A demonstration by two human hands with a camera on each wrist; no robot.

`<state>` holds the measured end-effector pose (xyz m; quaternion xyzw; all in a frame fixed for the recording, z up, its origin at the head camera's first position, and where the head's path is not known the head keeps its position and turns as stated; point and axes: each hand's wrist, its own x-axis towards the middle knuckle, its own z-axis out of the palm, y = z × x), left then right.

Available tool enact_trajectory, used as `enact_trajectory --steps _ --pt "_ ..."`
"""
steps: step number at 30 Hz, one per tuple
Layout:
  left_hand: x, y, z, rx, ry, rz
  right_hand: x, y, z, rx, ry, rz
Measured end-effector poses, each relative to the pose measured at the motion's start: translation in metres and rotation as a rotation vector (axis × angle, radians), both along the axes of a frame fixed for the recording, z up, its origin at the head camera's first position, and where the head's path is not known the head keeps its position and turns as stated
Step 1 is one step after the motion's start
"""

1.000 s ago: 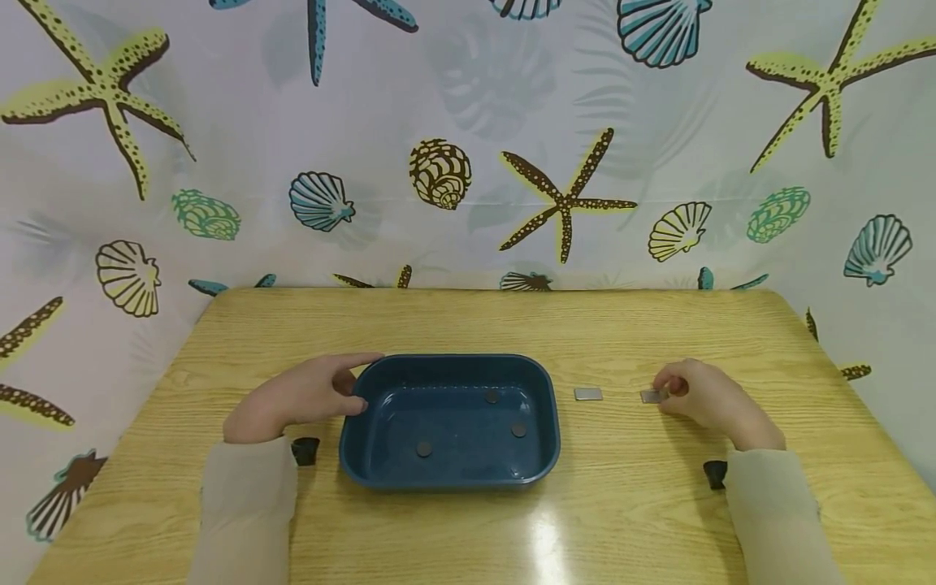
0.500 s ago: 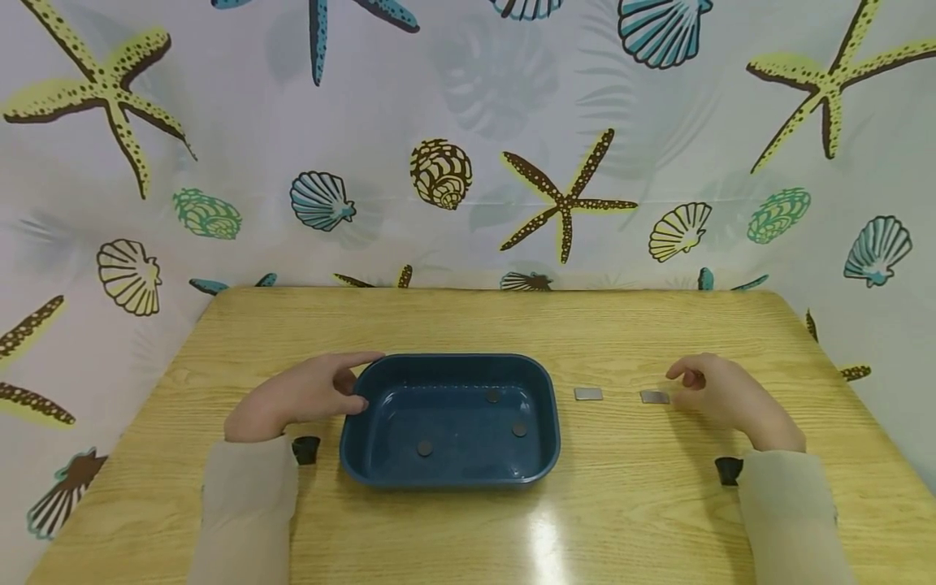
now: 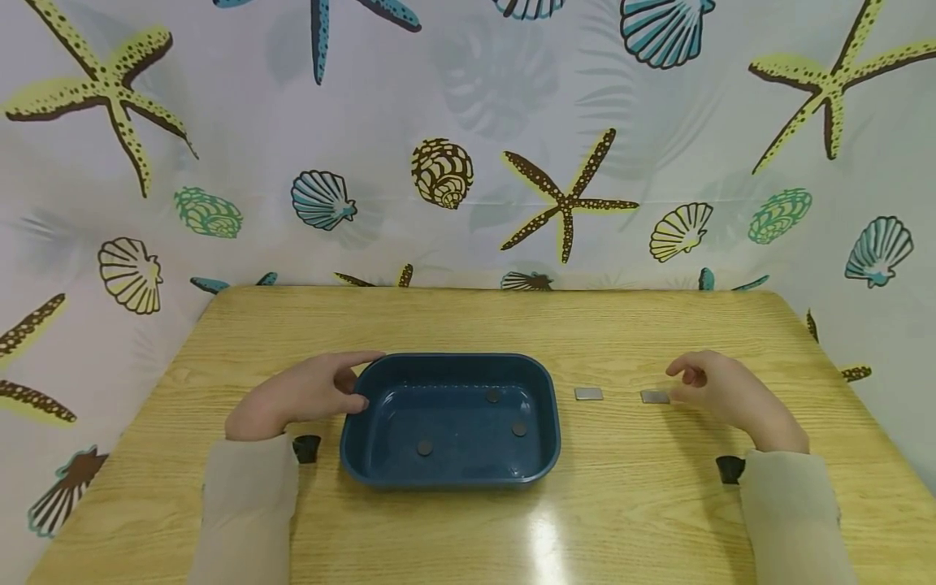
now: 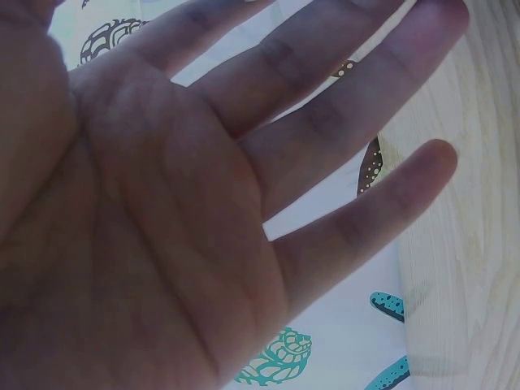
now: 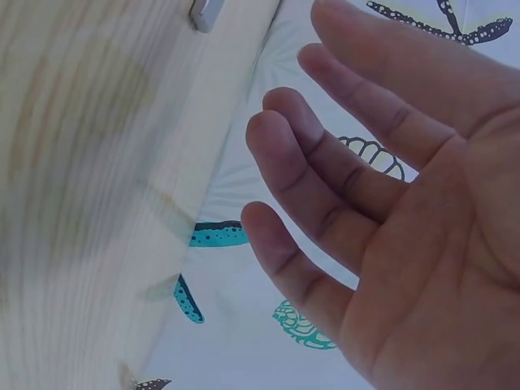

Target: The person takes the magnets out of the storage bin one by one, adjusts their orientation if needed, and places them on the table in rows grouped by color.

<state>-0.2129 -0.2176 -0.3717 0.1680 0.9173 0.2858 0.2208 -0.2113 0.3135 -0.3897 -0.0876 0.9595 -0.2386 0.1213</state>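
Note:
A dark blue rectangular basin (image 3: 453,481) with rounded corners stands on the table. Inside it lie three small brownish-grey round discs, one at the left (image 3: 424,448), one at the right (image 3: 518,429) and one towards the back (image 3: 493,396). My left hand (image 3: 307,392) rests at the basin's left end, thumb and forefinger at the rim; in the left wrist view its fingers stretch out straight. To the right lie two flat grey rectangular plates, one nearer the basin (image 3: 588,394) and one farther right (image 3: 654,397). Just beside the farther plate my right hand (image 3: 720,394) hovers, holding nothing, fingers loosely bent.
The wood-grain table (image 3: 468,536) runs back to a white curtain (image 3: 468,97) printed with shells and starfish. Black wrist-worn pieces show at the left wrist (image 3: 306,448) and the right wrist (image 3: 730,470).
My right hand had its fingertips on the farther grey plate a second ago. It has drawn back to the right, leaving the plate on the table. The left hand has stayed put.

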Motion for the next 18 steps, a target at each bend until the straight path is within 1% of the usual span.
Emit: enact_trajectory --steps 6,11,18 --pt "0.001 0.0 0.0 0.007 0.004 0.0 0.001 -0.008 0.004 -0.012 -0.013 0.003" --pt "0.0 -0.001 0.0 -0.005 0.009 0.003 0.001 -0.017 0.005 -0.016 0.005 0.02" --pt "0.0 -0.001 0.0 -0.006 0.007 0.005 0.005 -0.031 0.011 -0.025 0.028 0.05"
